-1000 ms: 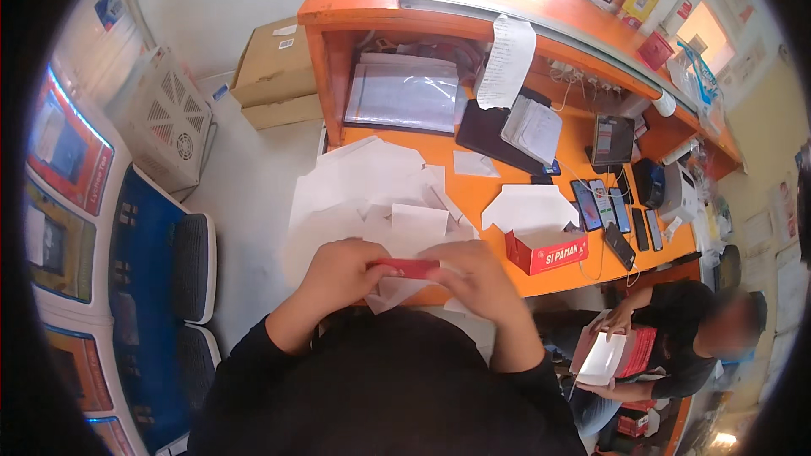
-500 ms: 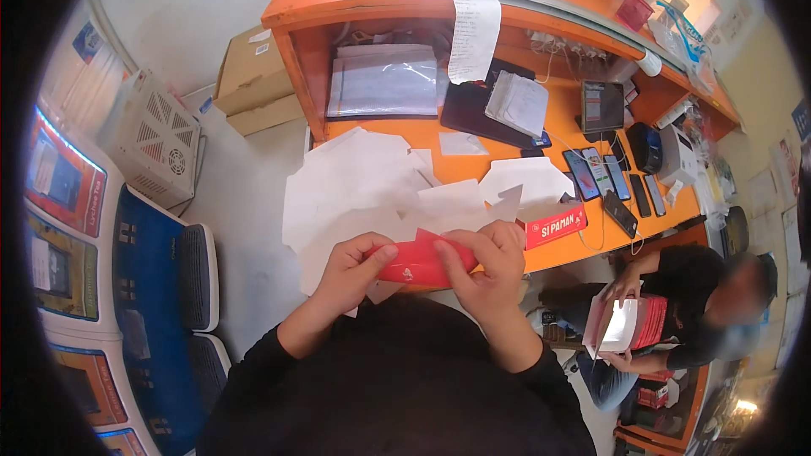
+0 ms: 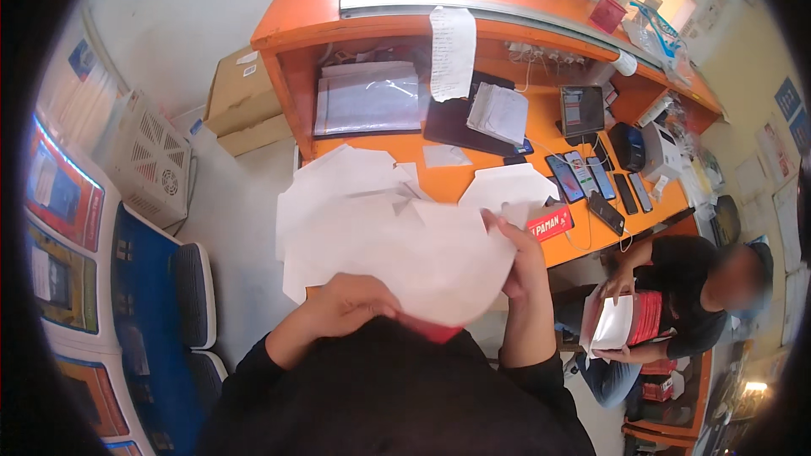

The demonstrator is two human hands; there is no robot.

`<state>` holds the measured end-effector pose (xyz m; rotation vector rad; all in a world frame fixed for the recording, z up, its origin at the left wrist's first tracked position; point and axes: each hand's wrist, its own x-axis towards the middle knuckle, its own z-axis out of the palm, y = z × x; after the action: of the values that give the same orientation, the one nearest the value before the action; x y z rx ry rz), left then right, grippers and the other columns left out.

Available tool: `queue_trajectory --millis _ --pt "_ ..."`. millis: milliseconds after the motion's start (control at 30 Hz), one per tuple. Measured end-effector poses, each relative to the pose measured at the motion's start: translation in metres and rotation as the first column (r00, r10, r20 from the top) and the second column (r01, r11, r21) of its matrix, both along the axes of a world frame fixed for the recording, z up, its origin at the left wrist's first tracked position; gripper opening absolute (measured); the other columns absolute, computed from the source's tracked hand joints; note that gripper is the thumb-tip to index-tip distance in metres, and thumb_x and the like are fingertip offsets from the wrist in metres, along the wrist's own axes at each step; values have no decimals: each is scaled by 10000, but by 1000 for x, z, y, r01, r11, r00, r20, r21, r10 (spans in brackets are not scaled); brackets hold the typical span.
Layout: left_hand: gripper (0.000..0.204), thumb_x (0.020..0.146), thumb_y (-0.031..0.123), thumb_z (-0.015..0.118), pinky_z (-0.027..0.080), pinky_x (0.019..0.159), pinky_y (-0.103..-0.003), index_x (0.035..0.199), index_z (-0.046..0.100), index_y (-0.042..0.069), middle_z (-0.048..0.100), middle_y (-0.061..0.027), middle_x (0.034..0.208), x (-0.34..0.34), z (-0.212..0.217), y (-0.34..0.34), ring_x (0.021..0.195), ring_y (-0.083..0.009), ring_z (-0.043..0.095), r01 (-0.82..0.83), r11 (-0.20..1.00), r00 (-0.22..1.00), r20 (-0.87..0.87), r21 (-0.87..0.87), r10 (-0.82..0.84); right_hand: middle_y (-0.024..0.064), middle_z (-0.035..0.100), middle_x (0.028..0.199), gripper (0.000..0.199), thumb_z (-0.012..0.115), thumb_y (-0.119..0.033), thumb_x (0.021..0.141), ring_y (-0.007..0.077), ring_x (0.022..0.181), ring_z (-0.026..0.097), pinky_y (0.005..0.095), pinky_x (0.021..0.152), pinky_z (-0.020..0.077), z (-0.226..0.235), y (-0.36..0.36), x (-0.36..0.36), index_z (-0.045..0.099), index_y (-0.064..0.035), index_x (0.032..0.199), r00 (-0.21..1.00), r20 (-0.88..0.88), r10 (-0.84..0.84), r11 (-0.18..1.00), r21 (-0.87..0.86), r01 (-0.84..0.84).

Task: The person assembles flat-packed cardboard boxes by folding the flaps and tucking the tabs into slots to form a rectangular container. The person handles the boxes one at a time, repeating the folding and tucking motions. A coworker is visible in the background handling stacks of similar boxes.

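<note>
In front of my body is an unfolded cardboard box blank [image 3: 439, 262], its white side up and a strip of red showing along its near edge. My right hand [image 3: 519, 257] grips its right edge, thumb on top, with the other fingers mostly hidden behind the card. At the near left edge, my left hand [image 3: 355, 306] is closed with its fingertips on the card. Beyond and to the left, more white blanks [image 3: 317, 211] lie in an overlapping pile on the orange desk [image 3: 583, 232]. Another white blank [image 3: 507, 186] lies farther right, near a red printed box panel [image 3: 551, 223].
Several phones [image 3: 583, 173] with cables lie on the desk's right side by a small screen [image 3: 582, 110]. At the lower right, a seated person [image 3: 688, 287] holds a red and white box [image 3: 621, 321]. A large carton [image 3: 245, 101] stands left of the desk.
The red piece between my hands now shows as a wide white sheet, opened and turned over. My right hand has moved to its right edge, my left hand lower and leftward.
</note>
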<state>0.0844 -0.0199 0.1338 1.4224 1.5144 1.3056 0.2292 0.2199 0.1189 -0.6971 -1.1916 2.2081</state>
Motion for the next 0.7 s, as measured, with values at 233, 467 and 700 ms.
queue_trajectory --millis 233,467,700 --pt "482 964 407 423 355 1017 -377 1206 527 4 535 -110 1226 -9 0 17 1166 -202 494 -206 978 898 404 34 175 204 576 1167 545 355 -439 976 362 1067 579 484 949 430 19 -40 14 387 -31 1337 942 -280 186 724 687 61" --pt "305 973 218 471 476 885 -335 1182 529 3 607 -96 1101 14 12 43 1030 -177 590 -367 930 578 783 -5 232 161 556 1211 525 515 -503 862 402 1115 531 541 967 382 26 -65 20 560 -125 1225 906 -200 373 93 980 178" --pt "223 953 159 527 527 775 -266 950 635 -35 658 -71 898 42 8 39 820 -148 652 -294 953 615 750 -69 244 161 463 1324 592 720 -195 703 372 1106 475 501 897 388 19 -75 21 551 -146 1268 997 -54 -58 -90 995 49"
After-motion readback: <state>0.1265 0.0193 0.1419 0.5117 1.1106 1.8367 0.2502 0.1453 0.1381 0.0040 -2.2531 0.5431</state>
